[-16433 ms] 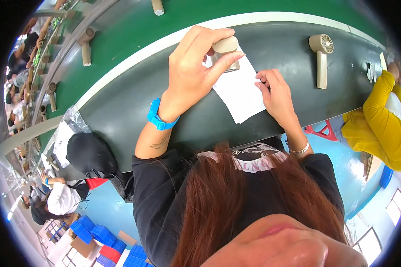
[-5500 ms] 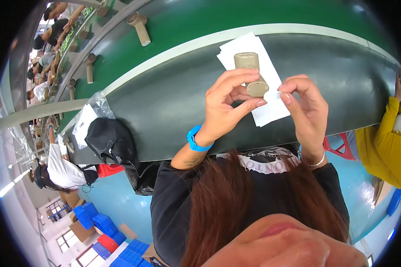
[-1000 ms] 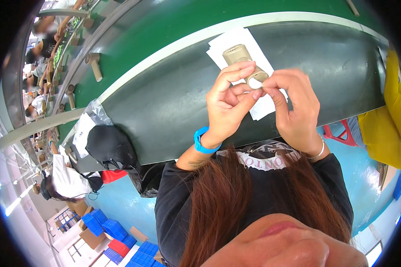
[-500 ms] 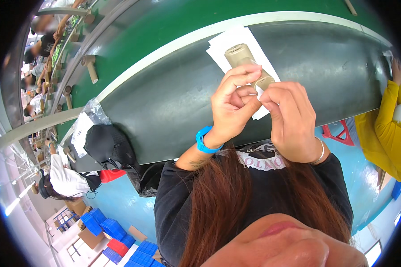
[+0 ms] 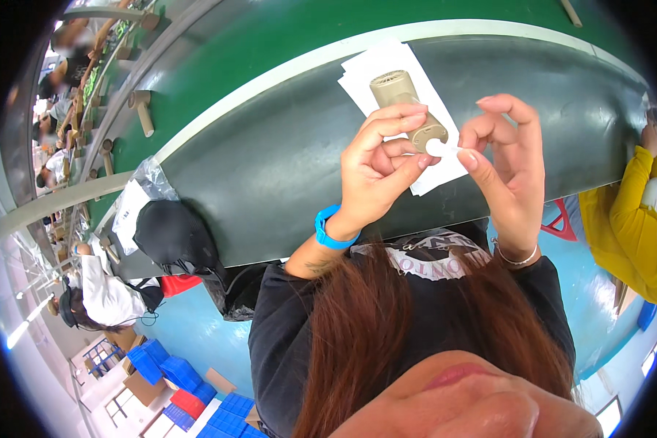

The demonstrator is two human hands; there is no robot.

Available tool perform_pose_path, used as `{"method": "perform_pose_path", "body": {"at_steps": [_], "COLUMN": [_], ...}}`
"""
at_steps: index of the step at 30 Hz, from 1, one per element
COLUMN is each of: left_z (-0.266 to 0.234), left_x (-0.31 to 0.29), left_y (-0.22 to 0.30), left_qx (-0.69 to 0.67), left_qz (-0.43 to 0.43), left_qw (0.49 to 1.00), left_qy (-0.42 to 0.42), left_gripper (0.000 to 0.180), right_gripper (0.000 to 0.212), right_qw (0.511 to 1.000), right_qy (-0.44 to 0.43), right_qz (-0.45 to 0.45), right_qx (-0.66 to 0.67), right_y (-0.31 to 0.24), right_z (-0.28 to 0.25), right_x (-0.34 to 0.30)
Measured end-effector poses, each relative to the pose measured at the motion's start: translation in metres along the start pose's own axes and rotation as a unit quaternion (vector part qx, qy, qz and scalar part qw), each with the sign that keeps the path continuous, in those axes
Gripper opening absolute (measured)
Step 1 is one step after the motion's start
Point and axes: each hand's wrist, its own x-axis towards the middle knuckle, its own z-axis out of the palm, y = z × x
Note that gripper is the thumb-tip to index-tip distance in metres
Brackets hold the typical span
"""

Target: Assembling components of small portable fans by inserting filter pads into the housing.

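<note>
My left hand (image 5: pixel 383 157) is closed around a tan, rounded appliance body (image 5: pixel 396 89) with a slotted grille at its far end. The body is tilted, its near round end turned toward me. A small white piece (image 5: pixel 435 147), seemingly a sticker or strip, touches that near end. My right hand (image 5: pixel 509 164) pinches the outer end of this piece between thumb and forefinger, its other fingers raised and apart. Beneath the appliance body lie white paper sheets (image 5: pixel 445 175) on the dark work surface (image 5: pixel 285 157).
A green conveyor belt (image 5: pixel 270 44) runs beyond a pale rail and carries tan T-shaped items (image 5: pixel 143 113). A black bag (image 5: pixel 175 237) and clear plastic packaging (image 5: pixel 153 182) sit at left. A person in a yellow sleeve (image 5: pixel 628 212) is at right. Blue crates (image 5: pixel 179 372) stand on the floor.
My right hand has drawn back to the right and its outer fingers have spread, with the white piece now stretching from the appliance body. The left hand keeps its grip.
</note>
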Motion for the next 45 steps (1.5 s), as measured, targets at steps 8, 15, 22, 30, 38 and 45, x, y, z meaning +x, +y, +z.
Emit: {"method": "perform_pose_path", "body": {"at_steps": [8, 15, 22, 30, 38, 45], "left_z": [-0.0005, -0.0018, -0.001, -0.0018, -0.0032, -0.002], "left_x": [0.0008, -0.0001, -0.0002, -0.0001, -0.0007, 0.0003], "left_y": [0.0042, 0.004, 0.0047, 0.0032, 0.0014, 0.001], "left_qx": [-0.033, -0.04, -0.045, -0.051, -0.046, -0.062], "left_qz": [-0.023, -0.037, -0.044, -0.05, -0.053, -0.047], "left_qw": [0.999, 0.998, 0.998, 0.997, 0.997, 0.997], "left_qy": [-0.017, -0.019, -0.019, -0.012, -0.011, -0.011], "left_gripper": [0.041, 0.04, 0.038, 0.037, 0.035, 0.037], "right_gripper": [0.043, 0.039, 0.042, 0.038, 0.04, 0.039], "right_qw": [1.0, 1.0, 1.0, 1.0, 1.0, 0.999], "right_qy": [-0.013, -0.007, -0.017, -0.007, -0.018, -0.016], "right_qz": [-0.016, 0.024, 0.021, 0.023, 0.026, 0.027], "right_qx": [-0.017, 0.011, -0.006, 0.008, 0.0, -0.006], "right_y": [0.005, 0.0042, 0.0038, 0.0077, 0.0085, 0.0074], "right_z": [-0.0016, 0.0007, -0.001, 0.0002, -0.0004, -0.0016], "right_x": [0.0083, 0.0076, 0.0072, 0.0071, 0.0076, 0.0082]}}
